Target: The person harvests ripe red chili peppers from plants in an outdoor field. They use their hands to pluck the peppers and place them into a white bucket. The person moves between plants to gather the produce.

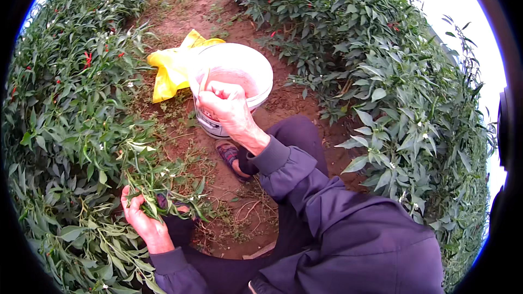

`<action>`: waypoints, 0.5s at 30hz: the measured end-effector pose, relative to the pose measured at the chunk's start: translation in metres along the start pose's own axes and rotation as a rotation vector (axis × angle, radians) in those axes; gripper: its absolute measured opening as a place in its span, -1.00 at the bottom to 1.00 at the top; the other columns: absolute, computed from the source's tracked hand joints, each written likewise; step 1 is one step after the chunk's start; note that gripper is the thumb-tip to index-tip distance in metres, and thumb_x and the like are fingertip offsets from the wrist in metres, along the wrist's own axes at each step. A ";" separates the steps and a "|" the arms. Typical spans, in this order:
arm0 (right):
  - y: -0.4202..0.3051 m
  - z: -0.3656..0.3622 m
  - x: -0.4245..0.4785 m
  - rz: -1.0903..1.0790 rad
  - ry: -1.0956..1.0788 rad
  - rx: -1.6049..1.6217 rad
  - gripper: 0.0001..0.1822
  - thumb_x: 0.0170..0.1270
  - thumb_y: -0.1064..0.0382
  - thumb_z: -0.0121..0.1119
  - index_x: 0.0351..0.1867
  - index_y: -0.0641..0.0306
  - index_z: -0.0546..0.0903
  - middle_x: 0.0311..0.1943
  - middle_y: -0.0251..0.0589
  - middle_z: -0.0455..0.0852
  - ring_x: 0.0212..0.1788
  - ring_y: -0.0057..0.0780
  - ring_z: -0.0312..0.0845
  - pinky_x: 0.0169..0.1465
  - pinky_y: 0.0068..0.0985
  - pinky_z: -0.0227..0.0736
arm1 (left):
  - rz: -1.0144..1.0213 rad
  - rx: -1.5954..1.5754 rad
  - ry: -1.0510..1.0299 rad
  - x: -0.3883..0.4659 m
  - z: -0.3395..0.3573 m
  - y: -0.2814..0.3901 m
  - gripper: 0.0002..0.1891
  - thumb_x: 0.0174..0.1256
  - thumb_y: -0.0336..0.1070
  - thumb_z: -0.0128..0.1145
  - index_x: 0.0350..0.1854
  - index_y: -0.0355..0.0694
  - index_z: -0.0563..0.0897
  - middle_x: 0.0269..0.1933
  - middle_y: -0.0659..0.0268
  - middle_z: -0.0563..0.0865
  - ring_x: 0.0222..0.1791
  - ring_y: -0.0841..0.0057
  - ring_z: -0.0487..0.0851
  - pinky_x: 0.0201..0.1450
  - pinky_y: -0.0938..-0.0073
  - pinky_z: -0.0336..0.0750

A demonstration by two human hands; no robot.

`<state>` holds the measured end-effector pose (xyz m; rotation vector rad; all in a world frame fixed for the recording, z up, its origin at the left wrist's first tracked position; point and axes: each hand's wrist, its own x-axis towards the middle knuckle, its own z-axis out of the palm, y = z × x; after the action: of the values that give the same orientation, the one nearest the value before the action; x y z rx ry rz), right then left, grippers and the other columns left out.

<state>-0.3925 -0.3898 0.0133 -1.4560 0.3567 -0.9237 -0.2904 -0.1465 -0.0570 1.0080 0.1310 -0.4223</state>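
My left hand [145, 224] holds a leafy chili pepper branch [153, 185] at the lower left, its fingers curled around the stems. Small white flowers and slim green chilies [199, 212] show on that branch. Over the near rim of a white plastic bucket [261, 90] is my right hand [229, 104], with its fingers curled into a fist. Whatever the fist may contain is hidden. A thin, pale curved strip [204, 79], perhaps the bucket's handle, runs by the knuckles. The visible inner wall of the bucket is pale and overexposed.
A yellow plastic bag [169, 75] lies against the bucket's left side. Dense chili plants with red fruit [88, 60] line the left, and another row [367, 65] stands on the right. Between them runs a reddish soil path [179, 16]. My sandalled foot [233, 159] is just below the bucket.
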 end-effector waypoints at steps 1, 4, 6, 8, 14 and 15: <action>-0.002 -0.016 0.020 -0.163 0.218 -0.117 -0.80 0.13 0.37 0.14 -0.62 0.34 0.46 -0.73 -0.47 0.42 -0.62 -0.76 0.19 -0.53 -0.60 0.14 | 0.018 0.050 -0.018 -0.004 0.003 0.002 -0.59 0.02 -0.56 -0.06 0.00 -0.20 0.47 -0.17 0.27 0.58 -0.23 0.45 0.59 -0.21 0.40 0.57; 0.024 -0.081 0.090 -0.190 0.312 -0.703 -0.71 0.06 0.12 0.16 -0.50 0.37 0.60 -0.58 0.06 0.62 -0.44 -0.02 0.60 -0.32 -0.19 0.43 | 0.061 0.096 -0.006 -0.007 0.017 -0.013 -0.57 0.09 -0.53 -0.03 0.08 -0.19 0.46 -0.10 0.25 0.57 -0.17 0.42 0.59 -0.18 0.38 0.57; 0.060 -0.139 0.097 -0.103 0.078 -1.211 -0.56 0.11 -0.03 0.16 -0.12 0.28 0.56 -0.10 0.10 0.59 -0.01 -0.03 0.53 -0.01 -0.16 0.42 | 0.075 0.149 -0.042 -0.008 0.026 -0.043 -0.59 0.19 -0.45 0.03 0.13 -0.21 0.46 -0.04 0.27 0.57 -0.10 0.45 0.56 -0.08 0.44 0.50; 0.060 -0.155 0.080 0.016 -0.108 -1.175 -0.54 0.14 0.03 0.12 0.02 0.24 0.53 0.05 0.02 0.52 0.12 -0.09 0.44 0.12 -0.13 0.39 | 0.053 0.180 0.017 -0.024 0.051 -0.055 -0.60 0.27 -0.38 0.05 0.18 -0.21 0.44 -0.03 0.31 0.58 -0.09 0.49 0.54 -0.09 0.46 0.46; -0.013 -0.190 -0.052 0.133 -0.034 -0.664 -0.63 0.22 0.27 0.09 0.04 0.39 0.55 -0.07 0.00 0.67 -0.02 -0.30 0.63 0.06 -0.43 0.49 | 0.170 0.360 -0.054 -0.033 0.074 -0.053 -0.38 0.41 -0.24 -0.01 0.43 -0.22 0.06 0.23 0.21 0.40 0.18 0.43 0.40 0.23 0.32 0.24; 0.003 -0.210 -0.089 0.134 0.056 -0.729 -0.60 0.22 0.29 0.10 0.08 0.38 0.53 -0.05 -0.01 0.67 -0.03 -0.31 0.63 0.07 -0.43 0.48 | 0.181 0.401 -0.089 -0.046 0.085 -0.051 -0.33 0.41 -0.28 -0.02 0.47 -0.24 -0.03 0.37 0.16 0.26 0.31 0.34 0.31 0.33 0.25 0.16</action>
<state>-0.5974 -0.4705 -0.0465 -2.0340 0.8866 -0.7555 -0.3600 -0.2286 -0.0389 1.3803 -0.1309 -0.3330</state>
